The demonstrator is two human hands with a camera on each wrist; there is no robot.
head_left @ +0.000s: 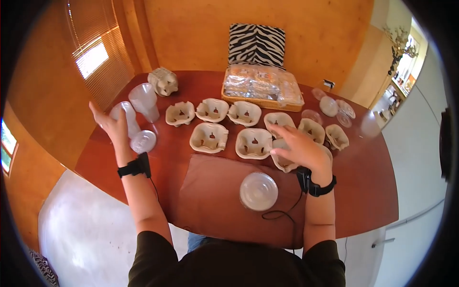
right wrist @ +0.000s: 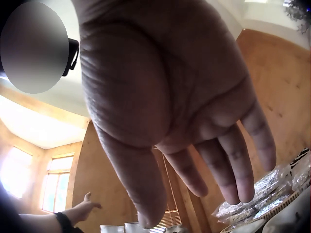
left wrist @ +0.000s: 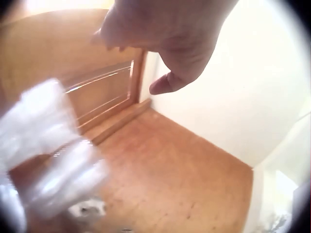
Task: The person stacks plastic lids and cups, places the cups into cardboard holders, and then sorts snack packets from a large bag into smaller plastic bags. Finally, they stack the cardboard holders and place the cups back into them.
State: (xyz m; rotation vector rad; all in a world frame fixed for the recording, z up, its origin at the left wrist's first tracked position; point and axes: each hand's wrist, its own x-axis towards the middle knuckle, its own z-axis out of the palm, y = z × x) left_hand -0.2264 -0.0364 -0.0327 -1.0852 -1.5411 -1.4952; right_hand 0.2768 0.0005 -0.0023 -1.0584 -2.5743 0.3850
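My left hand (head_left: 114, 128) is raised with fingers spread, holding nothing. It overlaps a stack of clear plastic cups (head_left: 133, 125) in the head view; a second cup stack (head_left: 145, 101) stands just behind. In the left wrist view the cups (left wrist: 43, 124) look blurred, apart from the hand (left wrist: 170, 36). A clear round lid stack (head_left: 143, 141) sits in front of them. Over the right-hand pulp cup carriers (head_left: 282, 162) my right hand (head_left: 303, 149) hovers, partly hiding them. Its palm (right wrist: 170, 92) shows bare with straight fingers in the right wrist view.
Several more cup carriers (head_left: 209, 137) lie in rows across the red table. Another round clear lid stack (head_left: 258, 191) is near the front edge. Behind are stacked carriers (head_left: 163, 82) and a wicker basket (head_left: 260, 102) of plastic-wrapped packs. Loose clear lids (head_left: 329, 106) lie at the right.
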